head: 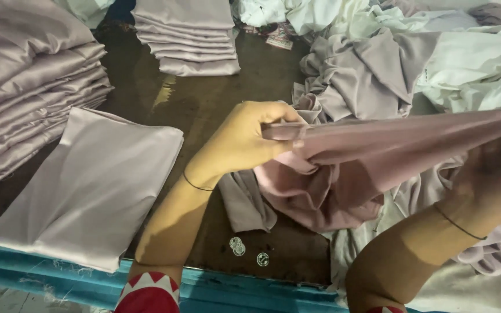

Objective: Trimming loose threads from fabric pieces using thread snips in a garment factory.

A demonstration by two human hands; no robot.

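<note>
A piece of dusty pink satin fabric (378, 150) is stretched between both my hands above the dark table (204, 98). My left hand (244, 139) pinches its folded edge at the centre of the view, fingers closed on the cloth. At the right edge, my right hand (494, 174) sits behind the same fabric and is partly covered by it, gripping its other end. The rest of the cloth hangs down in loose folds between my forearms.
A folded pale pink piece (94, 185) lies flat at the front left. Stacks of folded fabric stand at the far left (24, 75) and the back (187, 40). A loose heap of grey and white cloth (413, 64) fills the right. The table's teal front edge (250, 287) runs below.
</note>
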